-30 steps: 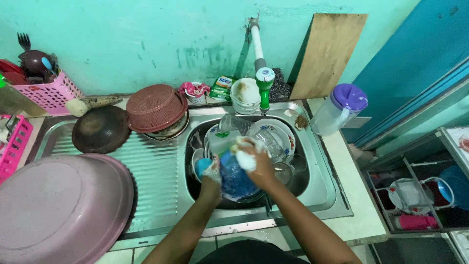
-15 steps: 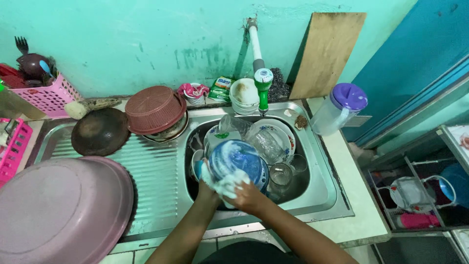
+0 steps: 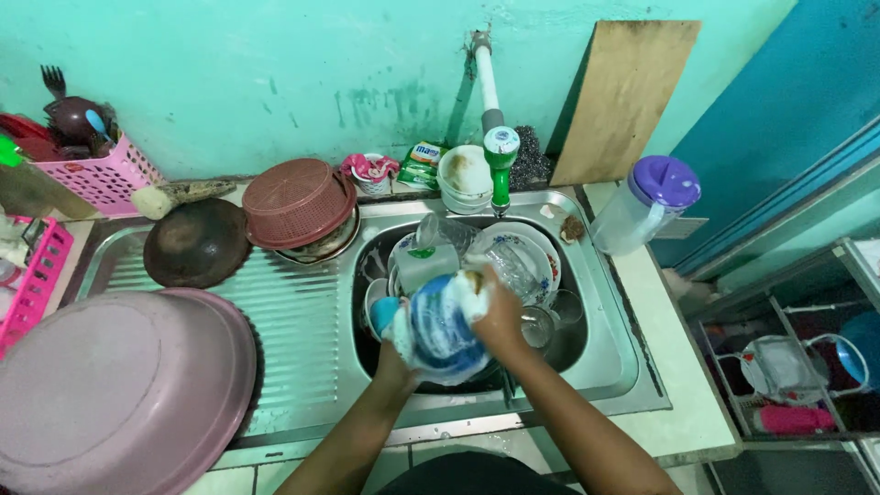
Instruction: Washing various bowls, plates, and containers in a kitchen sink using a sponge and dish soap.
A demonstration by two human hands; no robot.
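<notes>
L hand (image 3: 392, 353) grips plate (image 3: 438, 328) by its edge; R hand (image 3: 500, 316) presses sponge (image 3: 475, 282) on it. We'd scrub w/ firm circles, plate low over sink (image 3: 605, 353).

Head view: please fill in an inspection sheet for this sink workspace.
Surface: steel sink and ribbed drainboard, wet.
Job's things: blue-and-white plate held tilted over the basin; soapy sponge on its upper edge.
Clutter: plates and glasses stacked in the basin; dark pan, brown colander, pink basin, lidded jug.
Grippers: left hand holds the plate from below; right hand presses the sponge.
Cables: nothing seen.
Surroundings: turquoise wall, green tap, wooden board, pink basket.
</notes>
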